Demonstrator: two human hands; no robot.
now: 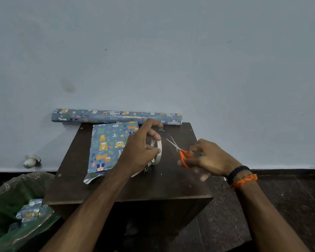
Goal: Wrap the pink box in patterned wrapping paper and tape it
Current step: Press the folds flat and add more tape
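Starting at the lower left of the frame, a green bag (16,200) holds a scrap of patterned paper (28,213). Right of it stands a dark table (127,188), and across its far edge, against the wall, lies the paper roll (115,116). The box (109,148) sits on the left half of the table, already covered in the paper so no pink shows; its near end flap looks loose and untaped. At mid-frame the left hand (140,151) grips the tape roll (157,151), fingers curled round its rim and holding it on edge just right of the box, with the thumb and forefinger raised as if pulling out a clear strip, which is too faint to confirm. Further right, the right hand (207,159) has fingers curled into the orange handles of the scissors (180,151), whose blades stand parted and point toward the tape.

The step in hand seems to be cutting a length of tape. The next move calls for bringing the open blades across the drawn strip, then pressing the piece onto the loose flap.
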